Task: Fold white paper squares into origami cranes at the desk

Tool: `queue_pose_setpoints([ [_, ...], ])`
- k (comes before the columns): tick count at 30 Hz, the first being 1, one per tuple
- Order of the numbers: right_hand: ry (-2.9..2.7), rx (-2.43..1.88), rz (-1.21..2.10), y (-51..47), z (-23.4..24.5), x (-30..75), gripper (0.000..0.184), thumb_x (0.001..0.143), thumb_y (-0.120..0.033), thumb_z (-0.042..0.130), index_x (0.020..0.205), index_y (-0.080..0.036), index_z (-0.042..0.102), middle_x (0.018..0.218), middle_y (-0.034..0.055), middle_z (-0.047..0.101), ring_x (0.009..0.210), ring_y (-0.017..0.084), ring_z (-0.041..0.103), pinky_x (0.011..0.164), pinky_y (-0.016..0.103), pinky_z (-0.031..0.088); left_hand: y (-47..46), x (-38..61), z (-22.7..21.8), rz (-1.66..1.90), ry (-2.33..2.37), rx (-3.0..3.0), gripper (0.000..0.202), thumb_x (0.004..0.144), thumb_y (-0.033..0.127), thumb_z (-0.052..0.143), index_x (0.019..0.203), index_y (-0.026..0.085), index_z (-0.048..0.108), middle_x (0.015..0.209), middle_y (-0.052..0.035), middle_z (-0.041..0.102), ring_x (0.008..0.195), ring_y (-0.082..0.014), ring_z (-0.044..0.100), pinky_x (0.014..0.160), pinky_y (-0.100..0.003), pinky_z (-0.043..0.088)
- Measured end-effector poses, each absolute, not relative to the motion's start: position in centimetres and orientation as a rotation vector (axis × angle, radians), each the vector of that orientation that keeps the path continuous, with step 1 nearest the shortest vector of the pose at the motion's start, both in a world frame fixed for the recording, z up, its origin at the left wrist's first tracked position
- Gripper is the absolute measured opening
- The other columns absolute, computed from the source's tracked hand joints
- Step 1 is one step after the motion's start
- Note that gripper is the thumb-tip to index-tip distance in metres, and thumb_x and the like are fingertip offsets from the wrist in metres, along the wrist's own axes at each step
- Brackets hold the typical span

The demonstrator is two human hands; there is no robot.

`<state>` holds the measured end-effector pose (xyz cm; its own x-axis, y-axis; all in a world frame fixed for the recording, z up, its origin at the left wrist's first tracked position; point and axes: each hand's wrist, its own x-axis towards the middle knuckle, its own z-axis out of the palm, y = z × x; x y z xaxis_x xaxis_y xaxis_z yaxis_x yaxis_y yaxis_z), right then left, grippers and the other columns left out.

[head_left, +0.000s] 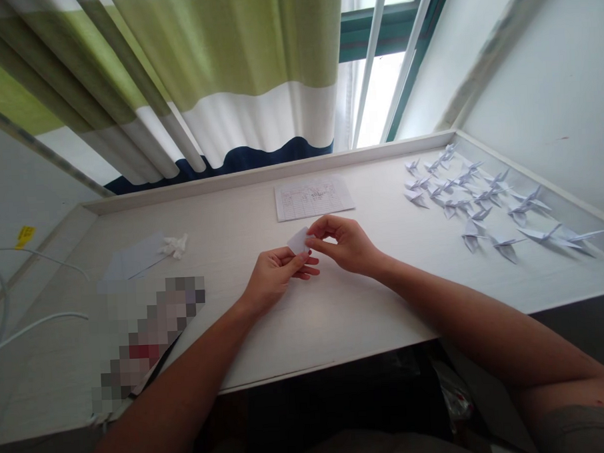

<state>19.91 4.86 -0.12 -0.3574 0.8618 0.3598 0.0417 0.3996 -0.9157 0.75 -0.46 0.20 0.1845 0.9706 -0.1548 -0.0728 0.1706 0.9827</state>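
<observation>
A small folded piece of white paper [298, 241] is held up over the middle of the desk between both hands. My left hand [273, 276] grips its lower edge between thumb and fingers, the other fingers stretching out beneath it. At its right side, my right hand [343, 243] pinches the paper with thumb and forefinger. Finer creases in the paper are too small to make out. Just beyond the hands lies a stack of printed sheets [313, 198] with a table on the top page.
Several folded paper cranes [473, 195] spread over the desk's right side. To the left are flat white sheets [133, 255], a crumpled tissue [175, 246], a blurred-out object [156, 333] and white cables [40, 318]. A raised rim [260, 177] runs along the back, below a curtain [234, 56].
</observation>
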Motion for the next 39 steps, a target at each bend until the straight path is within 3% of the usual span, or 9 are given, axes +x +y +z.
queue_pose_setpoints([
  [8,-1.619,-0.767,1.359,4.9,-0.1,20.1,0.041,0.085,-0.040,0.085,0.115,-0.021,0.064,0.079,-0.0011,0.074,0.075,0.016,0.071,0.073,0.032,0.057,-0.6,0.8,0.3,1.031,1.088,1.075,0.041,0.078,0.046,0.092,0.101,0.013,0.080,0.096,-0.0123,0.085,0.087,-0.0263,0.082,0.084,-0.040,0.063],
  [14,-1.685,-0.759,1.413,5.1,-0.1,20.0,0.035,0.087,-0.052,0.081,0.086,-0.017,0.077,0.083,0.0045,0.078,0.076,0.017,0.069,0.073,0.032,0.056,-0.5,0.6,0.3,1.026,1.011,0.995,0.046,0.075,0.046,0.095,0.102,0.012,0.081,0.097,-0.0127,0.085,0.087,-0.0248,0.082,0.084,-0.037,0.063],
  [31,-1.582,-0.750,1.421,4.6,0.3,19.6,0.042,0.086,-0.058,0.080,0.083,-0.016,0.077,0.080,0.0045,0.077,0.073,0.017,0.067,0.070,0.032,0.053,-0.5,0.9,-0.1,1.063,1.014,1.018,0.043,0.076,0.044,0.095,0.102,0.013,0.082,0.096,-0.0113,0.085,0.082,-0.0226,0.082,0.076,-0.032,0.061],
  [39,-1.582,-0.772,1.405,4.5,0.8,19.8,0.036,0.085,-0.052,0.084,0.084,-0.017,0.081,0.083,0.0054,0.080,0.075,0.017,0.069,0.073,0.032,0.055,-0.5,0.8,0.0,1.077,1.010,1.011,0.043,0.076,0.046,0.095,0.101,0.013,0.083,0.095,-0.0116,0.085,0.079,-0.0229,0.081,0.074,-0.033,0.060],
])
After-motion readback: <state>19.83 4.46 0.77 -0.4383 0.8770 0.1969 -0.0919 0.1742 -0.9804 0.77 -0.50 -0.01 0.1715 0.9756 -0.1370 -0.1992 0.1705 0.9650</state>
